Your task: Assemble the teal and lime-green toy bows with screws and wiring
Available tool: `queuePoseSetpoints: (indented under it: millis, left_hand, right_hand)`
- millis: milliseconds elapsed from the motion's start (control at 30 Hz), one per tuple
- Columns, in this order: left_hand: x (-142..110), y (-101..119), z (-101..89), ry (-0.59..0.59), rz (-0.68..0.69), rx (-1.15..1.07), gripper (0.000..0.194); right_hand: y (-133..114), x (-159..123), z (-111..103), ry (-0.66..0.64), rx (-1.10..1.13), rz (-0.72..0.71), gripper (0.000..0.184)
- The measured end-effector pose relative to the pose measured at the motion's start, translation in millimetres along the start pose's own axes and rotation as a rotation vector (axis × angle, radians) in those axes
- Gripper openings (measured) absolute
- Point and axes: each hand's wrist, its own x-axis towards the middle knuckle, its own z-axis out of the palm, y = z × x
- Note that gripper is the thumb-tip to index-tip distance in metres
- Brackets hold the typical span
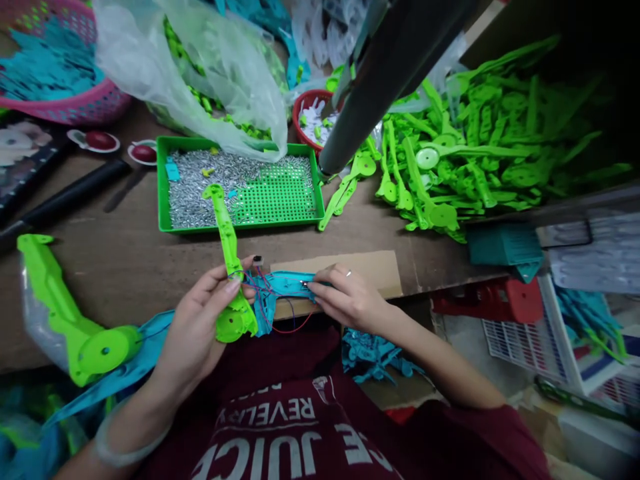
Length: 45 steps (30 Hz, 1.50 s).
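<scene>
In the head view, my left hand (199, 313) is closed around a lime-green plastic arm-shaped part (227, 240), its thumb pressed on the front. Behind it, a blue plastic shell (280, 283) runs to the right, with thin red and dark wires looping from it. A small black-tipped component (257, 260) hangs on the wires just above my left fingers. My right hand (350, 297) pinches the right end of the blue shell, beside a tiny dark piece (303, 285) lying in it. Exactly what the right fingertips touch is partly hidden.
A green basket (240, 228) of small metal screws stands ahead. Lime-green parts (480, 147) pile up at the right, behind a dark post (380, 80). A finished-looking green piece (103, 353) lies left. A cardboard strip (380, 270) rests at the table edge.
</scene>
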Motion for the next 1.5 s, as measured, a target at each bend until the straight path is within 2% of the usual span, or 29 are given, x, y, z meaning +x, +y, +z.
queuePoseSetpoints:
  millis: [267, 500, 567, 667, 767, 867, 933, 1000, 1067, 1167, 1267, 1333, 1500]
  left_hand:
    - [0.6, 4.7, 4.7, 0.019, 0.01, -0.01, 0.037]
    - [0.6, 5.1, 6.4, -0.009, 0.018, -0.019, 0.04]
    - [-1.2, 5.5, 4.9, -0.043, 0.003, -0.035, 0.04]
    - [-5.9, 7.0, -0.2, -0.101, -0.015, -0.052, 0.039]
    - [-12.3, 8.4, -7.0, -0.096, 0.019, -0.055, 0.036]
    - [-17.9, 7.8, -11.2, -0.063, 0.06, -0.06, 0.033]
    - [-20.3, 5.9, -11.3, -0.075, 0.059, -0.069, 0.034]
    - [-21.3, 3.1, -9.5, -0.107, 0.058, -0.09, 0.035]
    - [-20.9, -0.4, -7.4, -0.143, 0.081, -0.104, 0.034]
    - [-18.1, -6.4, -7.8, -0.178, 0.181, -0.044, 0.031]
    - [-13.7, -10.9, -13.0, -0.201, 0.313, 0.12, 0.029]
    - [-11.2, -11.3, -16.5, -0.194, 0.425, 0.278, 0.028]
    - [-12.6, -5.5, -15.5, -0.043, 0.85, 0.778, 0.033]
  right_hand:
    - [-0.7, 3.8, 0.6, -0.071, -0.095, -0.047, 0.024]
    - [-5.6, 8.0, -0.5, -0.105, -0.13, -0.031, 0.024]
    - [-4.6, 12.5, -2.4, -0.067, -0.079, 0.008, 0.022]
    - [1.5, 26.2, -5.7, 0.088, 0.015, 0.082, 0.017]
    - [4.3, 48.4, -8.9, 0.174, 0.164, 0.176, 0.014]
    - [-6.7, 71.5, -10.9, 0.169, 0.392, 0.235, 0.014]
    - [-21.3, 82.3, -9.5, 0.172, 0.485, 0.216, 0.014]
    - [-37.1, 87.8, -5.2, 0.19, 0.473, 0.176, 0.013]
    - [-48.9, 89.3, 1.1, 0.216, 0.405, 0.194, 0.014]
    - [-54.6, 90.1, 10.2, 0.19, 0.433, 0.323, 0.016]
    - [-51.5, 92.7, 13.0, 0.144, 0.651, 0.414, 0.007]
    - [-50.2, 94.2, 10.7, 0.145, 0.761, 0.43, 0.012]
    - [-56.0, 93.6, 3.3, 0.144, 0.85, 0.453, 0.016]
